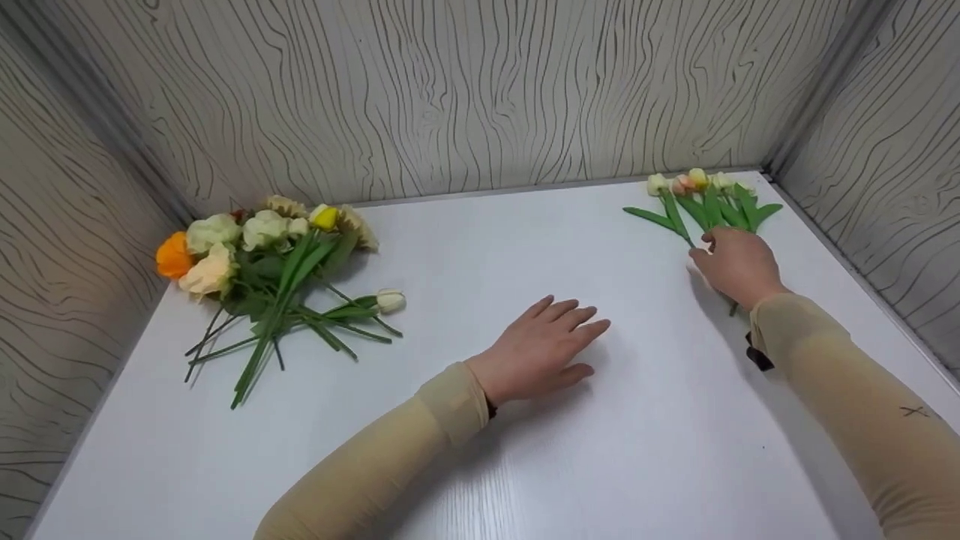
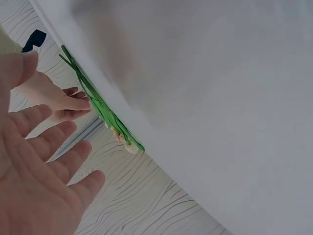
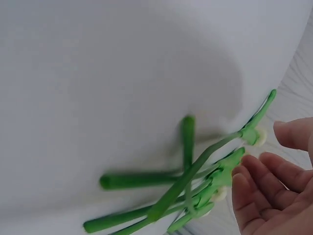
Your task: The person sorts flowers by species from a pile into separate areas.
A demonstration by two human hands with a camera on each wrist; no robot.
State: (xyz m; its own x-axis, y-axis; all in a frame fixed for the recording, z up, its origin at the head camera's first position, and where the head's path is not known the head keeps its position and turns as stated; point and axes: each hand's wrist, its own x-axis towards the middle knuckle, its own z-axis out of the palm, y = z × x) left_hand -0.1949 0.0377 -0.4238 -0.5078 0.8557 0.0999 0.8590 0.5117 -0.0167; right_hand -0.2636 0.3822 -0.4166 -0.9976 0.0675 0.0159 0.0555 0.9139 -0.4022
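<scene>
At the far right of the table lies a small bunch of tulips, with white, pink and yellow heads and green leaves. My right hand is over their stems, thumb apart from the loosely bent fingers. In the right wrist view that hand is beside the leaves, and the green stems run past it with nothing between thumb and fingers. Near the table's middle my left hand hovers palm down, fingers spread, holding nothing. Its spread fingers also show in the left wrist view.
A larger heap of mixed flowers lies at the left, with orange, cream, pale green and yellow heads and crossing stems. One white tulip points right from it. Wood-patterned panels enclose the white table at the back and sides.
</scene>
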